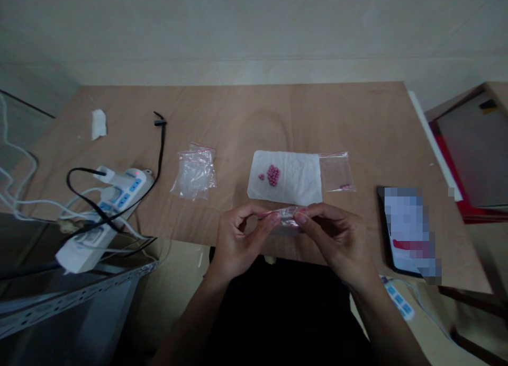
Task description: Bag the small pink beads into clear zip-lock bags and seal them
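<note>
Between both hands, close to the table's front edge, is a small clear zip bag (289, 220) with a reddish seal line. My left hand (246, 233) pinches one top corner of it between thumb and fingers. The other top corner is pinched by my right hand (335, 236). Just beyond the hands lies a white paper sheet (299, 178), bearing a cluster of small pink beads (273, 175) on its left part. Touching the sheet's right end, another zip bag (336, 171) lies flat with a few pink beads in its lower corner.
Several clear zip bags (195, 172) lie piled left of the sheet. A white power strip (105, 217) with tangled cables covers the table's left side, and a black cable (162, 143) reaches toward the back. A phone (408, 231) rests at right. A white scrap (99, 124) sits far left.
</note>
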Demonstrator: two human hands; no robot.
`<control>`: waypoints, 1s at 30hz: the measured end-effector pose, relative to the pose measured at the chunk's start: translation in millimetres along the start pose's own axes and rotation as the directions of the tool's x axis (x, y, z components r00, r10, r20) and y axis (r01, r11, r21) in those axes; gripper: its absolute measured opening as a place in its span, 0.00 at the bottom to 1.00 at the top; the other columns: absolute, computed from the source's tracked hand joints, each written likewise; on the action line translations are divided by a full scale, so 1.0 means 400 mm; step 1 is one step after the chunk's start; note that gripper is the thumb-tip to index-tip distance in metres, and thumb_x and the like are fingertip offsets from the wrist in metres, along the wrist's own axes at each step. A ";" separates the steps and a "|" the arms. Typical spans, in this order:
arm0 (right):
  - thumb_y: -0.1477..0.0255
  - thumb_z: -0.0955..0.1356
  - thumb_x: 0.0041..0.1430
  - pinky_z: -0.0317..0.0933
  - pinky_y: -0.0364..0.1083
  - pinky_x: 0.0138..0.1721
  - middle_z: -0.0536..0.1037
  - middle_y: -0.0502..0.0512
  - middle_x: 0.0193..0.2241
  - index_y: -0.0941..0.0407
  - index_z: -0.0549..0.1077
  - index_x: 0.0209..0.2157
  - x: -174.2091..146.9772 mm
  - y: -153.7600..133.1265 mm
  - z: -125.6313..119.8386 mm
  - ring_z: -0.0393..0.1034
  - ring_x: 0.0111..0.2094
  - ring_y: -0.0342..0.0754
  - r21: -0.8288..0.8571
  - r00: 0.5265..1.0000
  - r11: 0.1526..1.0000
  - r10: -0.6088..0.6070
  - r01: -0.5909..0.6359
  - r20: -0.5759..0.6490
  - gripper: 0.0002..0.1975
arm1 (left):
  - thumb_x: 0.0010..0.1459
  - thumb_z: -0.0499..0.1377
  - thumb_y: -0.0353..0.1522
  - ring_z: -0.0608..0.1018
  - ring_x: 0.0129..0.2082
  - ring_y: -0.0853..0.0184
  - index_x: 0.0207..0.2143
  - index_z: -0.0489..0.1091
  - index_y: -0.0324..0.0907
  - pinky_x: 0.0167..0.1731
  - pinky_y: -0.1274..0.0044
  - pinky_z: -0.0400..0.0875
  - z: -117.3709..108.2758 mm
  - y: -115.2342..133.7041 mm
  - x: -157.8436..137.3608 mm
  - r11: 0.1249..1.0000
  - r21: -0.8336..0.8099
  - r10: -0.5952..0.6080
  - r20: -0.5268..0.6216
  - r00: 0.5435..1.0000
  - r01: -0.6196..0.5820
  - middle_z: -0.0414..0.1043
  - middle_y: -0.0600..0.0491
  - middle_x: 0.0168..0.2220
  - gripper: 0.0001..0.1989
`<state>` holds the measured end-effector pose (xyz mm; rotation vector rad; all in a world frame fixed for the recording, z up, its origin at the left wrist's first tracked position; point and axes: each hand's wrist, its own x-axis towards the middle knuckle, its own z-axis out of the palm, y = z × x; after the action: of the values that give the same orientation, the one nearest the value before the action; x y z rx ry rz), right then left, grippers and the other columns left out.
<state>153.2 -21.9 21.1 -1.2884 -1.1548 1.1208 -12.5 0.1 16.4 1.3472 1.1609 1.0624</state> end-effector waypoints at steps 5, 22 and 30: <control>0.72 0.71 0.55 0.68 0.41 0.29 0.80 0.50 0.23 0.55 0.77 0.27 -0.003 -0.011 0.000 0.74 0.26 0.43 -0.098 0.999 0.994 -0.052 0.052 0.002 0.04 | 0.57 0.63 0.35 0.81 0.36 0.66 0.34 0.76 0.41 0.39 0.76 0.74 0.001 -0.006 -0.003 0.995 -0.075 -0.057 0.071 0.996 0.063 0.81 0.50 0.35 0.07; 0.73 0.72 0.54 0.70 0.42 0.32 0.81 0.50 0.26 0.53 0.79 0.28 -0.006 -0.008 -0.001 0.76 0.28 0.44 -0.042 0.999 0.998 -0.043 0.042 -0.028 0.02 | 0.55 0.65 0.34 0.81 0.32 0.68 0.33 0.78 0.41 0.35 0.79 0.75 -0.009 -0.001 -0.011 1.000 -0.029 0.001 0.057 0.998 0.001 0.81 0.52 0.32 0.05; 0.73 0.73 0.52 0.73 0.44 0.33 0.83 0.51 0.28 0.53 0.80 0.29 0.003 -0.014 -0.001 0.78 0.30 0.47 0.006 1.000 1.000 -0.018 0.018 0.016 0.02 | 0.54 0.65 0.33 0.81 0.28 0.67 0.29 0.78 0.40 0.31 0.79 0.75 -0.018 0.004 -0.009 1.000 0.016 0.011 -0.037 0.999 -0.010 0.81 0.52 0.28 0.05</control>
<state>153.7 -20.6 26.7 -1.2644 -1.1723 1.1218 -20.1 -2.5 18.7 1.3523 1.1930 1.0919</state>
